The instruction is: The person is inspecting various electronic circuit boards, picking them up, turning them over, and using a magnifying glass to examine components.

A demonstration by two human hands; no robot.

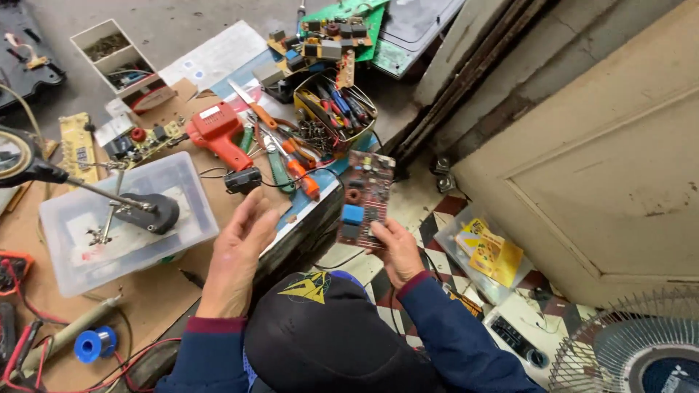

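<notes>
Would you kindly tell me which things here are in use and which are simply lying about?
In use:
- reddish circuit board with blue block, held in right hand
- left hand, open, holding nothing

Lying about:
- red soldering gun
- clear plastic tub
- yellow tin of screwdrivers
- blue solder spool

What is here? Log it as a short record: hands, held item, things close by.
Right hand: holds a circuit board upright by its lower edge.
Left hand: open, fingers spread, holding nothing, above the bench edge.
Near left hand: clear plastic box, black plug, red glue gun.
Behind board: tin of tools, pliers.
Lower left: blue solder spool.
Lower right: fan.
</notes>
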